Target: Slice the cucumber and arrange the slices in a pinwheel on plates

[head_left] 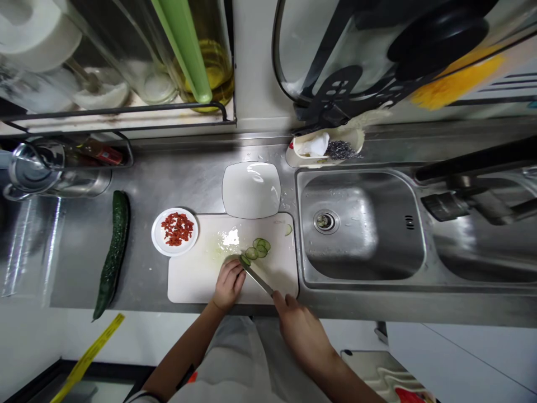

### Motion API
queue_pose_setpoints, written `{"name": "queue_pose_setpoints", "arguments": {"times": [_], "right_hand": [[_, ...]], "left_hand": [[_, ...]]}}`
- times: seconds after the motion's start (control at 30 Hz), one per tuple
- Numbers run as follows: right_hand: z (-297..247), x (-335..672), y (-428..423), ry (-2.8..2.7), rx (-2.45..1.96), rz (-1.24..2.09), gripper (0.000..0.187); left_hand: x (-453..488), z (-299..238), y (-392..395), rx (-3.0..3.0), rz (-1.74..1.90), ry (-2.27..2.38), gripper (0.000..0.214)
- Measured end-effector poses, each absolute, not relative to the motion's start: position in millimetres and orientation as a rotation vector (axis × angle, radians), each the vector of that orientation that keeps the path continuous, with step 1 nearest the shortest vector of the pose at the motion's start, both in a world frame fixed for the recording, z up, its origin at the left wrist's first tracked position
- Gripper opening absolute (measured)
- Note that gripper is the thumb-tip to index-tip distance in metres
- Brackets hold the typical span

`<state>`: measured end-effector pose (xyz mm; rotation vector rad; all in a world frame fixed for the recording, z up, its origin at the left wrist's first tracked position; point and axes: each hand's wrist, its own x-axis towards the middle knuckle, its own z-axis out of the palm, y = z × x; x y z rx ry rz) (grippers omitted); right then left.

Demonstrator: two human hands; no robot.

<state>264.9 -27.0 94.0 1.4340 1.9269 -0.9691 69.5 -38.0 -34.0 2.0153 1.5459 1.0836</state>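
My left hand (229, 281) is curled over a short piece of cucumber (233, 259) on the white cutting board (197, 280). My right hand (298, 323) grips the handle of a knife (257, 278), whose blade tip meets the cut end of the piece. Several thin cucumber slices (259, 248) lie just beyond the blade, and one stray slice (288, 229) rests near the board's right edge.
A whole cucumber (112, 252) lies on the steel counter at left. A small white dish of red berries (175, 230) and an empty white square plate (251, 190) sit by the board. The sink (361, 224) lies to the right, with a soap holder (325, 146) behind it.
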Motion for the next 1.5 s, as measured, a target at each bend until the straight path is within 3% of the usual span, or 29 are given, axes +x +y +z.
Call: {"name": "queue_pose_setpoints", "arguments": {"times": [1.5], "right_hand": [[89, 254, -10, 1.955, 1.395, -0.959, 0.039]], "left_hand": [[69, -37, -38, 2.003, 1.084, 1.558, 0.024]]}}
